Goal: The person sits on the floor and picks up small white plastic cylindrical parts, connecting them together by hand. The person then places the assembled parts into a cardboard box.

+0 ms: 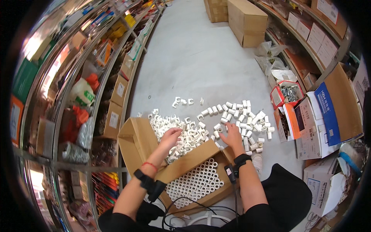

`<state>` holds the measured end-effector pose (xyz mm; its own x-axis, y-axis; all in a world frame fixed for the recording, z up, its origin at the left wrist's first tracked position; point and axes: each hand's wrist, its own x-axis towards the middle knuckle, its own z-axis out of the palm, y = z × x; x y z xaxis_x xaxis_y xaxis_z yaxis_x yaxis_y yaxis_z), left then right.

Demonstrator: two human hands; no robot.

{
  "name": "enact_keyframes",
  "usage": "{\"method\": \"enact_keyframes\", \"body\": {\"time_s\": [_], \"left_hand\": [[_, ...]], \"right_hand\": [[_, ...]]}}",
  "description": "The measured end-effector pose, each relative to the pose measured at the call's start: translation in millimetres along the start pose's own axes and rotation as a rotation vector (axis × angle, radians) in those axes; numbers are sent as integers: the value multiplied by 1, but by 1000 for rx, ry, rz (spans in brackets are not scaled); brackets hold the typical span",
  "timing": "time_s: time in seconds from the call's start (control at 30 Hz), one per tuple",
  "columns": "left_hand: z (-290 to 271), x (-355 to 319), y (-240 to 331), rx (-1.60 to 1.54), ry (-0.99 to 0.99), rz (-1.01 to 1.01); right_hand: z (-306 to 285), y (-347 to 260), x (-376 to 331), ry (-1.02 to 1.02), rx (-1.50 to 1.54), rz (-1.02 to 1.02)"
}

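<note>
My left hand [170,138] is over a loose pile of white plastic pipe clips [158,125], its fingers curled together. Whether a clip is between the fingertips is hidden. To its right, my right hand [231,135] has thumb and fingers apart at the near edge of scattered white pipe couplings [232,112]. No coupling shows in its grasp. Below both wrists sits a cardboard box [221,193], with several rows of white pipe couplings [193,181] standing on end inside. Its raised flap [187,162] stands between the couplings inside and the clips.
An open cardboard compartment [129,145] adjoins the clips on the left. Metal shelving [133,73] runs along the left. At right are a red box of metal hardware [288,94] and open cartons [309,127]. Large cartons [247,23] stand farther ahead. Black cables [193,201] cross the near box.
</note>
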<state>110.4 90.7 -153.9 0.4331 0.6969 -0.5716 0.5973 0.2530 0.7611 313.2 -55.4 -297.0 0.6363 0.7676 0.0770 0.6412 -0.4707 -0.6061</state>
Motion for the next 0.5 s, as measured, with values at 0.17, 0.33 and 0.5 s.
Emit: {"method": "enact_keyframes", "body": {"time_s": [0.17, 0.33, 0.5], "left_hand": [[26, 107, -46, 537, 256, 499], [77, 153, -23, 808, 184, 614], [113, 202, -19, 851, 145, 600]], "right_hand": [[3, 15, 66, -201, -198, -86], [8, 36, 118, -180, -301, -137], [31, 40, 145, -229, -379, -180]]}}
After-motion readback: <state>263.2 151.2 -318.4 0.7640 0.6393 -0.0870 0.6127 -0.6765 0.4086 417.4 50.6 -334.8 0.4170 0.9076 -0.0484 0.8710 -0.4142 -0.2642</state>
